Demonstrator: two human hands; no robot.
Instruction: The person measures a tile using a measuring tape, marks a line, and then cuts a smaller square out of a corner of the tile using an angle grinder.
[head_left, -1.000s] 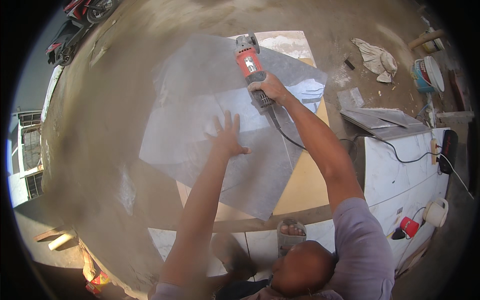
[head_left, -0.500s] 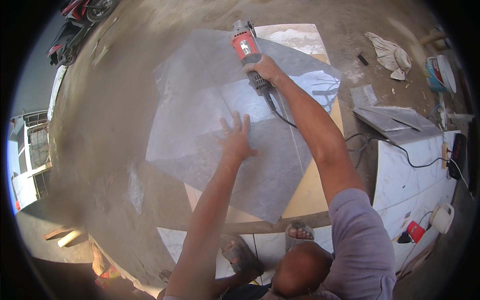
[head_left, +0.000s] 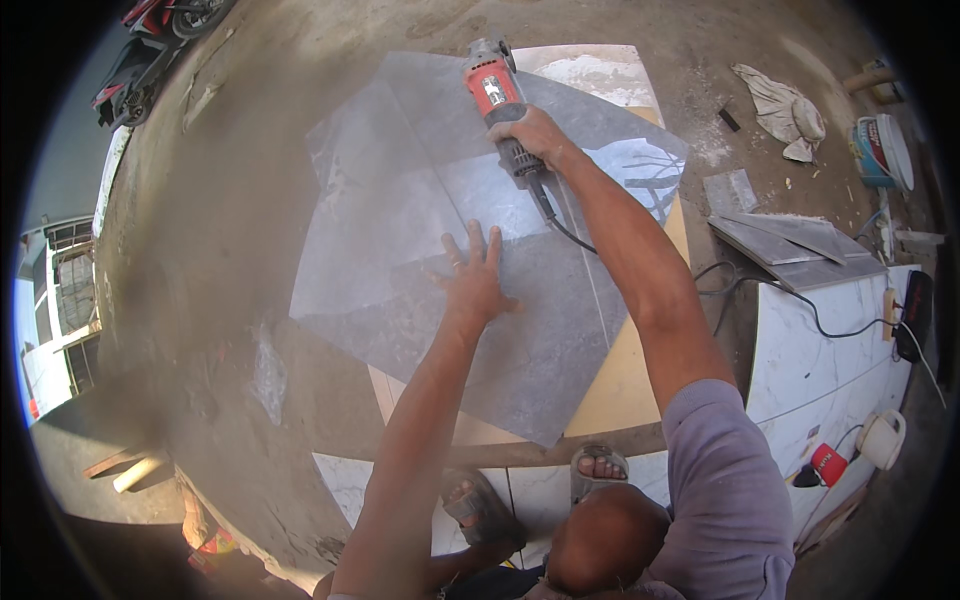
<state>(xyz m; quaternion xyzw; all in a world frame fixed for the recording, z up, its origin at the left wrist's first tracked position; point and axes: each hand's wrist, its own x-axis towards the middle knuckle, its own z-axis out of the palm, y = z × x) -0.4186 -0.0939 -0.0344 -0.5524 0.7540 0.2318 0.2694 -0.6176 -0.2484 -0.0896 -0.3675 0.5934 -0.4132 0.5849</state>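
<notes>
My right hand (head_left: 532, 135) is wrapped round the black rear body of a red and grey angle grinder (head_left: 492, 88). The tool lies over the far part of a large grey tile (head_left: 380, 260), its head toward the tile's far edge. Whether its disc touches the tile I cannot tell. A thin pale line runs down the tile's right side, below the grinder. My left hand (head_left: 474, 285) is pressed flat on the middle of the tile, fingers spread, holding nothing. Beneath the tile, yellowish and white boards (head_left: 622, 385) show at its edges.
The grinder's black cord (head_left: 760, 280) trails right to a socket strip. Grey tile pieces (head_left: 795, 245) are stacked on the right, near white marbled tiles (head_left: 810, 345). Beyond lie a rag (head_left: 785, 108) and a bucket (head_left: 880, 150). A red cup-like thing (head_left: 828, 464) sits lower right; motorcycles (head_left: 150, 65) stand far left.
Hardly anything differs. The grinder and my right hand have shifted very slightly, while my left hand stays flat in the same place on the tile.
</notes>
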